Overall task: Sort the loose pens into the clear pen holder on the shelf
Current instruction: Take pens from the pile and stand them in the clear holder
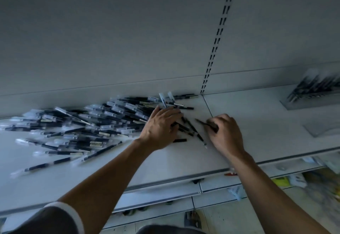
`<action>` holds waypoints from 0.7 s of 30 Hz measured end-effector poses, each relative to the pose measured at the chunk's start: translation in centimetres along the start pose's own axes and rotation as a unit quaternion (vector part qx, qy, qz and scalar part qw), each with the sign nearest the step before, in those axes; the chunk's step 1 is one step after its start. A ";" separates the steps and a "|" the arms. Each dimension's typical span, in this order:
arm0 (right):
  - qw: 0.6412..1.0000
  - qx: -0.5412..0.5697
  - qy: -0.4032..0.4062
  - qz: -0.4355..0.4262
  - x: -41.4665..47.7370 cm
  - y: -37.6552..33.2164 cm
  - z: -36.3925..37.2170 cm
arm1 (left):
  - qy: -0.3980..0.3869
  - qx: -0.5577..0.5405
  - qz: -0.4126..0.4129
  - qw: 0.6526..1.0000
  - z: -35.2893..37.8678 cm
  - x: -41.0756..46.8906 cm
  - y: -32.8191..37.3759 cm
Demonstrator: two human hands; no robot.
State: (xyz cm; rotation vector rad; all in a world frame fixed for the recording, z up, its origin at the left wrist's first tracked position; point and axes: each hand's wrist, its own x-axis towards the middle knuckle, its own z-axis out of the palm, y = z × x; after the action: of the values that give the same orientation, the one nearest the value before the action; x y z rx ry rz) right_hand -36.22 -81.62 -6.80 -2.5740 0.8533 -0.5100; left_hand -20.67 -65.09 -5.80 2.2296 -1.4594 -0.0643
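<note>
Shelf edge (165, 179): loose pens (82, 123) could roll off if I sweep carelessly
Right hand (227, 134): my fingers clenched round a dark pen (204, 123); a slack grip may drop it
Left hand (161, 126): spread over the pile's end; grasping or only pressing, I cannot tell
Pen holder (312, 94): far right, part-filled; a hasty reach might tip it

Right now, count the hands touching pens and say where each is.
2. The left hand rests on the right edge of the pen pile; the right hand, beside it, grips one dark pen. Nothing hidden.
</note>
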 end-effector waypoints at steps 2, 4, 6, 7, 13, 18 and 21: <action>1.000 0.021 0.016 0.003 -0.2 0.1 0.2 | 0.002 0.002 0.046 0.999 -0.2 0.0 -0.8; 0.999 0.038 0.032 0.003 -0.3 0.1 0.5 | -0.042 0.001 0.064 0.997 -0.7 0.3 -1.0; 0.997 0.064 0.042 0.014 -0.2 0.1 0.5 | -0.086 -0.006 0.076 0.993 -1.1 0.6 -1.2; 0.996 0.077 0.047 0.022 -0.2 0.2 0.5 | -0.092 -0.001 0.084 0.992 -1.2 0.8 -1.2; 0.987 0.138 0.060 0.055 -0.7 0.1 0.0 | -0.024 0.053 0.116 0.991 -1.3 1.7 0.0; 0.964 0.214 0.059 0.149 -1.3 0.5 -2.3 | 0.024 0.039 0.163 0.986 -0.7 2.1 0.6; 0.958 0.210 0.080 0.177 -2.3 1.5 -4.2 | 0.043 0.012 0.158 0.987 -0.6 3.1 1.2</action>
State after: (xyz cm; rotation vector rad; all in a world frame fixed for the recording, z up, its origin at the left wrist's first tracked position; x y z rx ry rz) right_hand -40.61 -82.27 -4.33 -1.9625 1.0960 -0.7066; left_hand -20.22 -68.01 -4.11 1.9665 -1.7520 0.1506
